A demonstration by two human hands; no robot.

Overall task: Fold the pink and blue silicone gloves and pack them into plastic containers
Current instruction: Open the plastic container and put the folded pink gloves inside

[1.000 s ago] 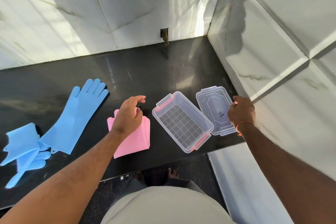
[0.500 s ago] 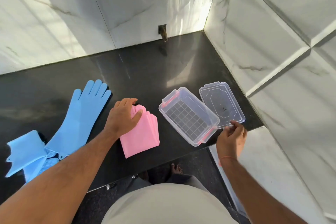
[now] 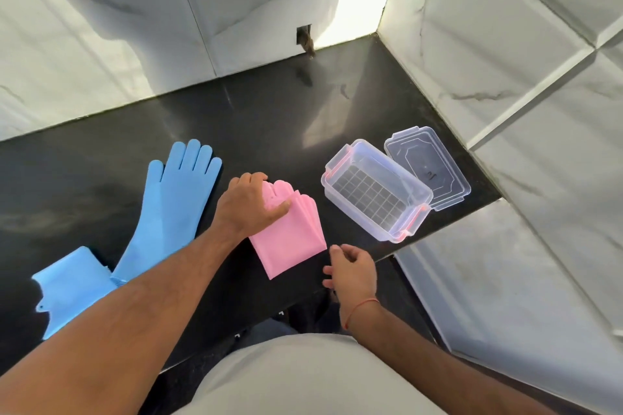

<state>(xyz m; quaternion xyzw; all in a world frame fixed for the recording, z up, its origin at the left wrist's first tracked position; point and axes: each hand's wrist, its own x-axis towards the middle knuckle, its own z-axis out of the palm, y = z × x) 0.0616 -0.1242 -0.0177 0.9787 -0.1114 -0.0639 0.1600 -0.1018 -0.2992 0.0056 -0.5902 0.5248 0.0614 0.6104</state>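
Observation:
The folded pink gloves point(image 3: 291, 241) lie in a stack near the front of the black counter. My left hand point(image 3: 251, 204) grips their far left end, fingers curled over the edge and thumb pressed on top. My right hand point(image 3: 352, 268) hovers at the counter's front edge just right of the stack's near corner, fingers loosely curled and holding nothing. To the right stands an open clear plastic container point(image 3: 387, 162) with pink clips, nothing in it. Its lid point(image 3: 428, 168) lies flat beside it. One blue glove point(image 3: 172, 202) lies flat at the left, and another blue glove point(image 3: 70, 286) lies folded nearer me.
The black counter point(image 3: 269, 118) ends at marble walls behind and to the right. A small hole with a stub point(image 3: 305, 40) sits in the back wall. The lid lies close to the counter's right front corner.
My right hand left the lid and swung back left to the front edge beside the pink gloves. My left hand came down on the pink stack and took hold of its far end.

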